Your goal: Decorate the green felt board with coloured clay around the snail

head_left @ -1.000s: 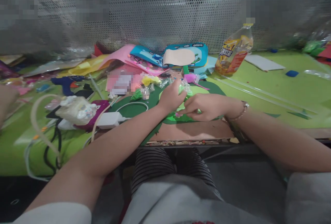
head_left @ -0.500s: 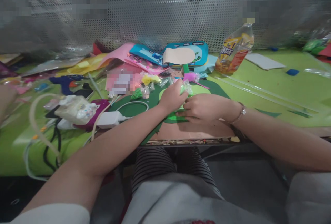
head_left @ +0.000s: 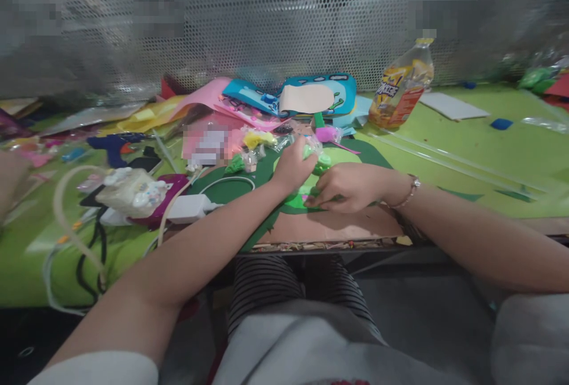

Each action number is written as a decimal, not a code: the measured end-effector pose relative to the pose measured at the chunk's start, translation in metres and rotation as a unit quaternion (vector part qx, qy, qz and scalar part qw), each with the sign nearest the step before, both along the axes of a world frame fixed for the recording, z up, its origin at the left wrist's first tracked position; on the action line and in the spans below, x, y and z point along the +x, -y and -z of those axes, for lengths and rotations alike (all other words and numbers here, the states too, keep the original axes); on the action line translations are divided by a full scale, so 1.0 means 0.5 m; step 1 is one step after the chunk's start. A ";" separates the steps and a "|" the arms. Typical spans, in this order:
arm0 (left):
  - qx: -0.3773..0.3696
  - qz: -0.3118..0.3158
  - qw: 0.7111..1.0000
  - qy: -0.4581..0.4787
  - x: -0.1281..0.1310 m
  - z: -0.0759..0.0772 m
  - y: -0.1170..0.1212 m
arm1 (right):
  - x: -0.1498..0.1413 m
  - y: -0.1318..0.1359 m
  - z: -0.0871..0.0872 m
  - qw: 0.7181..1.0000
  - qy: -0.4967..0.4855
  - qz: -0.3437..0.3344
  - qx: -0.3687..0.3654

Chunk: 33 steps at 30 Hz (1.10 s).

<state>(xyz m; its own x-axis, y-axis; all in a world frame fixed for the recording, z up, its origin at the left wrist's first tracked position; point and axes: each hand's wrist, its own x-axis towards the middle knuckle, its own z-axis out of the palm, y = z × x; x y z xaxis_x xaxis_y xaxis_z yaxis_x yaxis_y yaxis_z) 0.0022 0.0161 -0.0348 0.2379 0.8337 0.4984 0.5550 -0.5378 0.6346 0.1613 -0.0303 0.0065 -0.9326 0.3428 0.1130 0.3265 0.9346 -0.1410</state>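
Observation:
My left hand (head_left: 293,166) is closed around a clear plastic bag (head_left: 313,143) of light green modelling clay. A lump of the green clay (head_left: 323,163) bulges from the bag between my two hands. Just to the right, my right hand (head_left: 351,186) has its fingers curled together, the tips low over a bright green patch (head_left: 300,201). Whatever those fingertips pinch is hidden. Beneath both hands lies a dark green sheet (head_left: 371,157) bearing a pale green shape (head_left: 347,155).
Behind the sheet lie a pink clay packet (head_left: 326,134), a yellow one (head_left: 260,138) and blue cartoon cutouts (head_left: 347,86). A bottle (head_left: 400,92) leans at back right. At left sit a blue glue gun (head_left: 109,149), a white adapter (head_left: 191,207) and cables.
My left hand has shifted slightly left with the bag, and more green clay shows between the hands. My right fingers have moved a little, baring a small pink spot on the green patch.

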 end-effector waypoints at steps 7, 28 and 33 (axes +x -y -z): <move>-0.023 0.032 0.998 0.050 -0.003 -0.007 0.001 | 0.024 -0.013 -0.024 0.995 -0.034 -0.052 0.078; -0.094 0.170 0.972 0.133 -0.009 -0.049 0.006 | 0.024 -0.074 -0.007 0.865 -0.394 0.288 -0.118; -0.031 0.101 0.984 0.146 -0.016 -0.052 -0.002 | 0.015 -0.068 -0.006 0.868 -0.374 0.318 -0.078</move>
<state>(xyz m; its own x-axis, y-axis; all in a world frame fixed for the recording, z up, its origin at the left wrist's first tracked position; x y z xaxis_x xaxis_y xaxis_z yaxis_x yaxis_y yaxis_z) -0.0057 0.0170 -0.0087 0.2558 0.8148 0.5203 0.2309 -0.5741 0.7855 0.1688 0.0035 0.0093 -0.2352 0.8270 0.5107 0.5324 0.5492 -0.6442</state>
